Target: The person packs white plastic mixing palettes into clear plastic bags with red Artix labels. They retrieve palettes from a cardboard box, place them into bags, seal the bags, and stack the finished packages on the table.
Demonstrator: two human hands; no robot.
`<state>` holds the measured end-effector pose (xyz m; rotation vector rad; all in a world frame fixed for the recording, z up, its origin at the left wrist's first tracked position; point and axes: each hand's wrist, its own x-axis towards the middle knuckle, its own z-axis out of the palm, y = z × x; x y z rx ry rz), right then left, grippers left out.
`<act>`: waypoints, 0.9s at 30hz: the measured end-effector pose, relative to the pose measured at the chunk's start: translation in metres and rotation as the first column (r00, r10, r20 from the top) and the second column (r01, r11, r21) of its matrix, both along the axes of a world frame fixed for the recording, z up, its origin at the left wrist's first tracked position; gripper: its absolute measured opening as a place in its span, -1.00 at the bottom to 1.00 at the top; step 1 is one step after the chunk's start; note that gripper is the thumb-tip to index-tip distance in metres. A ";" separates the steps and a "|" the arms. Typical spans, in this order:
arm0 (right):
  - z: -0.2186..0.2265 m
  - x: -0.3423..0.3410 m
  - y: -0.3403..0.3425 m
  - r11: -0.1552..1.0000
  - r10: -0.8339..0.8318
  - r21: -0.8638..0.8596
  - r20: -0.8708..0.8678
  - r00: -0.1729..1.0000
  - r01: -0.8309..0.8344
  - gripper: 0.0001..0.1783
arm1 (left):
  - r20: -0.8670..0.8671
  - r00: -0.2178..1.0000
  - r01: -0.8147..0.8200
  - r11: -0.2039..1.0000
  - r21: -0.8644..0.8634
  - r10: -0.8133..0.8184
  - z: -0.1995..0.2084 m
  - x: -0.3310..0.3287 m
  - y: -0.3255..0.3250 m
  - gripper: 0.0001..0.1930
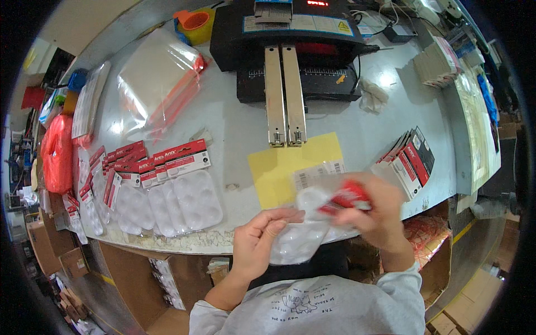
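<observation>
My left hand (258, 239) pinches the top edge of a clear bag with a white plastic palette (295, 245) inside, at the table's front edge. My right hand (375, 211), blurred by motion, is closed on a red and white header card (350, 196) just right of the bag's top. A yellow sheet (267, 174) lies flat beyond my hands, with a strip of barcode labels (319, 172) on it. To the right lies a fanned stack of header cards (410, 161). Several bagged white palettes with red header cards (192, 201) overlap on the left.
A black machine (290, 33) stands at the back, its two metal arms (285, 100) reaching toward me. Clear plastic bags (159, 78) lie back left, near an orange tape roll (195, 20). Paper stacks (438, 64) sit back right. Cardboard boxes (134, 279) stand below the table edge.
</observation>
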<state>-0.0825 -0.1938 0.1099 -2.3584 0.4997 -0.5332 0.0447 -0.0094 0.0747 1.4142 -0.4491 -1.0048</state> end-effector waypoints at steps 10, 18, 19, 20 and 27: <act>-0.018 0.036 0.007 0.960 0.211 0.199 -0.054 0.976 -0.197 -0.65 | 0.290 0.956 -0.099 0.984 0.150 0.052 -0.002 0.001 0.001 -0.87; -0.024 0.026 -0.011 0.949 0.031 0.314 -0.055 0.998 -0.012 -0.65 | 0.265 0.934 -0.259 0.965 0.038 0.241 -0.016 0.005 0.003 -0.85; -0.025 0.021 -0.013 0.834 0.002 0.547 -0.135 0.991 0.073 -0.71 | 0.197 0.921 -0.340 0.940 -0.007 0.335 -0.019 0.006 0.002 -0.85; -0.027 0.017 -0.011 0.725 0.078 0.685 -0.177 0.981 0.066 -0.74 | 0.179 0.914 -0.371 0.929 -0.001 0.365 -0.021 0.007 0.002 -0.84; -0.039 0.002 0.007 0.282 0.095 0.951 -0.157 0.983 0.125 -0.82 | 0.080 0.890 -0.445 0.893 -0.068 0.450 -0.033 0.004 -0.004 -0.84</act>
